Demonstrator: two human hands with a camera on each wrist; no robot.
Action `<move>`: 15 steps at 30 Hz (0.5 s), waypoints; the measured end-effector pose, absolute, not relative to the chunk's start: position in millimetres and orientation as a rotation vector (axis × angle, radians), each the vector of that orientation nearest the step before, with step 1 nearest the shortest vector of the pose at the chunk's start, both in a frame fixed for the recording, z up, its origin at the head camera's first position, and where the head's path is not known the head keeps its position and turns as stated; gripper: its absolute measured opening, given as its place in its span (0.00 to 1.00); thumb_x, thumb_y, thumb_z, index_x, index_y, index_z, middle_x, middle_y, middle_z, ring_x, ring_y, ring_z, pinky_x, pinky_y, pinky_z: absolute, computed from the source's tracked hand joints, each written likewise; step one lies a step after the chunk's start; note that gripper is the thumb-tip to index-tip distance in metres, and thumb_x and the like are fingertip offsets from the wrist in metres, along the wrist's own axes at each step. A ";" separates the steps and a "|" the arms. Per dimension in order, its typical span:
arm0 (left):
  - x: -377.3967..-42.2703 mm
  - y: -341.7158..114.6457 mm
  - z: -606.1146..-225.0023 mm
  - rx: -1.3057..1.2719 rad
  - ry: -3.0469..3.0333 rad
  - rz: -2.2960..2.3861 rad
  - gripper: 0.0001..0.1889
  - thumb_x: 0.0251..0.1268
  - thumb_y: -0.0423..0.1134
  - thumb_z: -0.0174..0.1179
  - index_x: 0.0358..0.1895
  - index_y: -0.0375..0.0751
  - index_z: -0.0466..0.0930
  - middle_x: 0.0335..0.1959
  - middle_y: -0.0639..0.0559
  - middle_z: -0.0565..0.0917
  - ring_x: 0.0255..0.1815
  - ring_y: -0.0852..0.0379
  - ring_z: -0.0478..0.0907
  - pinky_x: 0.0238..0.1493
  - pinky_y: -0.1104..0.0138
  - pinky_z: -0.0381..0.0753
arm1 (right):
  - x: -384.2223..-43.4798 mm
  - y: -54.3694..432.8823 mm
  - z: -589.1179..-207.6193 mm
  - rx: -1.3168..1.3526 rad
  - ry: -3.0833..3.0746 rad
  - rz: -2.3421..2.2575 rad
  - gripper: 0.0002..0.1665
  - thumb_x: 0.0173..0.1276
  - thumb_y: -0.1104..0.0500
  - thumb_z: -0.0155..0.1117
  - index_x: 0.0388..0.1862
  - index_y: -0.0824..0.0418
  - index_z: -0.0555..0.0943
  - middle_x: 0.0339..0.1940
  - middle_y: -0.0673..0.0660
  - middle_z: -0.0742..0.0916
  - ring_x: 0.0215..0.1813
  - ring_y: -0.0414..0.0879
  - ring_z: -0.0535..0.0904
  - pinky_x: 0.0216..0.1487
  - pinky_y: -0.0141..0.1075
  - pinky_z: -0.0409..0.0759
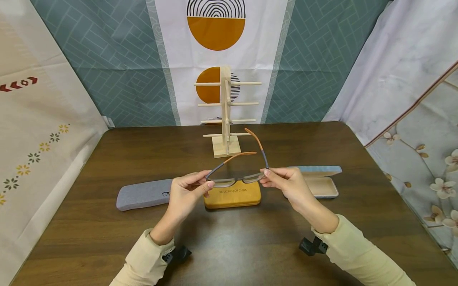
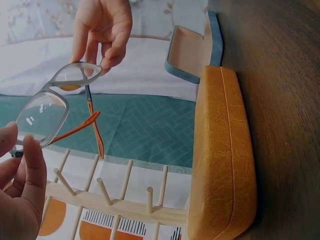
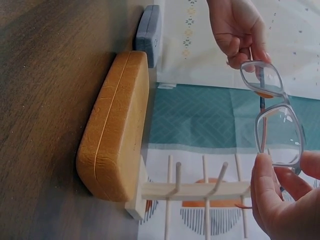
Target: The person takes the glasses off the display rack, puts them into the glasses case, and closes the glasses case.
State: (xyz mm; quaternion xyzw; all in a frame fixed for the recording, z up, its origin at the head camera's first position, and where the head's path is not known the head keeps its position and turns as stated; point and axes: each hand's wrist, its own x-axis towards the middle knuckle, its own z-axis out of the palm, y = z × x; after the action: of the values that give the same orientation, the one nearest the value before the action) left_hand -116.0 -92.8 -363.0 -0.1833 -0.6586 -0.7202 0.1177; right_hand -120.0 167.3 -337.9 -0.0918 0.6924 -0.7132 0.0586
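Note:
A pair of eyeglasses (image 1: 224,183) with a grey frame, clear lenses and orange temple tips is held up between both hands. Its temples are unfolded and point away toward the back. My left hand (image 1: 183,193) pinches the left end of the frame near the hinge, thumb and fingers on either side. At the opposite end my right hand (image 1: 290,184) pinches the frame in the same way. Just below the eyeglasses lies a closed mustard-yellow glasses case (image 1: 232,197) with dark lettering, its upper part partly covered by lenses and fingers in the head view.
A wooden peg stand (image 1: 225,107) rises behind the eyeglasses, its rods bare. To the left lies a closed grey-blue glasses case (image 1: 143,194), partly behind the left hand. An opened light-blue case (image 1: 323,186) sits beyond the right hand. All stand on a dark wooden table (image 1: 229,246).

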 end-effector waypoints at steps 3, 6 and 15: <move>-116.3 -93.3 -363.1 -0.545 -1.939 -2.073 0.13 0.45 0.16 0.62 0.38 0.15 0.77 0.20 0.56 0.76 0.11 0.56 0.71 0.14 0.70 0.74 | -119.8 167.4 -337.7 -0.274 2.100 -2.156 0.19 0.66 0.67 0.55 0.47 0.85 0.72 0.31 0.53 0.86 0.34 0.43 0.82 0.42 0.40 0.80; -116.5 -93.7 -363.4 -0.564 -1.941 -2.055 0.13 0.46 0.18 0.63 0.38 0.16 0.77 0.22 0.53 0.77 0.12 0.56 0.71 0.13 0.69 0.73 | -119.8 167.5 -337.7 -0.268 2.102 -2.148 0.19 0.66 0.67 0.55 0.47 0.85 0.72 0.32 0.53 0.86 0.34 0.43 0.82 0.42 0.40 0.80; -116.3 -93.1 -364.4 -0.558 -1.942 -2.066 0.12 0.47 0.19 0.63 0.37 0.15 0.77 0.24 0.50 0.78 0.18 0.62 0.74 0.17 0.71 0.76 | -121.2 167.7 -339.0 -0.189 2.098 -2.150 0.18 0.65 0.67 0.56 0.46 0.84 0.71 0.30 0.53 0.84 0.33 0.44 0.82 0.41 0.38 0.80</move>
State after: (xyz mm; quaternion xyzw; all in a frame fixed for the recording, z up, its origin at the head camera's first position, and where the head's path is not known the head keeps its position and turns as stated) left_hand -116.3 -93.1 -364.4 -0.1916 -0.6668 -0.7091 0.1257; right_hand -121.2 167.7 -339.0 -0.0627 0.6956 -0.7127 0.0658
